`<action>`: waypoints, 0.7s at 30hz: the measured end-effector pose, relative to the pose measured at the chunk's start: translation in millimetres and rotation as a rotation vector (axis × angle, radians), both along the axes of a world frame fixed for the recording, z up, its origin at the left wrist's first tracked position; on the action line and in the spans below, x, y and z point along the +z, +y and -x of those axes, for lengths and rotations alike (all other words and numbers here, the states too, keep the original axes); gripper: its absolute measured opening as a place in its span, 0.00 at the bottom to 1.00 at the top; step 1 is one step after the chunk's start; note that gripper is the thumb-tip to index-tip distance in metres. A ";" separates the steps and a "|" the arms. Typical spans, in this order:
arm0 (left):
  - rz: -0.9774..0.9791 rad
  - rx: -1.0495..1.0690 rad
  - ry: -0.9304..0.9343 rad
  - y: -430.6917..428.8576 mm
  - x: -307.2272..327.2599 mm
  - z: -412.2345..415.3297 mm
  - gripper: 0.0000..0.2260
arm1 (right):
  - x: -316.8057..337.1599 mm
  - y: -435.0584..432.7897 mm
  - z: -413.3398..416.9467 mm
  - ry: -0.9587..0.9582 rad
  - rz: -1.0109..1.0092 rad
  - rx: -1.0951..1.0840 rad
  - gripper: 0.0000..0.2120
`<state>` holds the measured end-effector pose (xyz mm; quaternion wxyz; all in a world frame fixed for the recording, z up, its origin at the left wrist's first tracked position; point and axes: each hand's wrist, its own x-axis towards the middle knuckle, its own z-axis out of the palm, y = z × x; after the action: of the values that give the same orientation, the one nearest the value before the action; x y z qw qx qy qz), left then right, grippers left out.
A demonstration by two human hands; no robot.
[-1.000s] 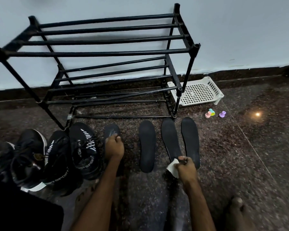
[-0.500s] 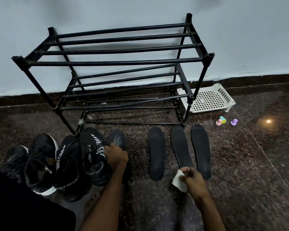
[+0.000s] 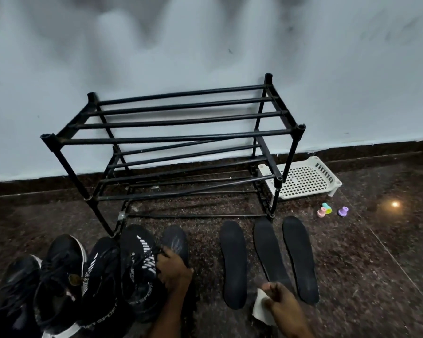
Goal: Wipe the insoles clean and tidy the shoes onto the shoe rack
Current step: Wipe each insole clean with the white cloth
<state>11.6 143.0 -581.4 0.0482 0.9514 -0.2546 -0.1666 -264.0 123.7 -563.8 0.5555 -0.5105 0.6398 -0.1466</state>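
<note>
Three black insoles lie side by side on the floor: a left one [image 3: 233, 264], a middle one [image 3: 269, 252] and a right one [image 3: 299, 257]. A fourth insole [image 3: 175, 241] lies further left, beside several black sneakers [image 3: 137, 267]. My left hand [image 3: 172, 268] reaches into the opening of the rightmost sneaker, fingers curled at its laces. My right hand [image 3: 282, 304] pinches a white wipe [image 3: 260, 311] at the heel of the middle insole. The black shoe rack [image 3: 181, 137] stands bare against the wall.
A white perforated plastic tray [image 3: 303, 178] lies on the floor right of the rack. Three small pastel toy pieces [image 3: 326, 209] sit in front of it. The floor is dark speckled stone; a pale wall rises behind.
The view has tilted up, showing more wall. My left hand moved from the leftmost insole onto the neighbouring sneaker. My right hand still holds the wipe at the middle insole's heel.
</note>
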 end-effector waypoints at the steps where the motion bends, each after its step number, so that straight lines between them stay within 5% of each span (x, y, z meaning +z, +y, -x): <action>1: 0.009 0.004 -0.008 1.2 2.6 4.0 0.52 | 3.2 -1.3 -1.1 -0.019 0.001 -0.041 0.11; 8: 0.330 0.266 0.263 0.8 25.2 12.9 0.27 | 40.7 -3.1 5.4 -0.119 0.077 -0.068 0.10; 12: 0.619 0.287 0.616 -1.6 53.7 28.7 0.44 | 58.7 -1.4 3.0 -0.206 0.150 -0.135 0.12; 18: 0.958 -0.025 0.995 -14.6 131.4 83.4 0.46 | 95.3 -10.6 4.1 -0.312 0.228 -0.139 0.06; 21: 0.977 -0.259 1.066 -16.3 158.1 110.9 0.46 | 126.0 -18.4 7.2 -0.431 0.270 -0.132 0.14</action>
<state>-99.2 126.7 -423.3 0.5641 0.5736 -0.3520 -0.4784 -271.2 105.3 -437.8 0.5952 -0.4940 0.5131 -0.3719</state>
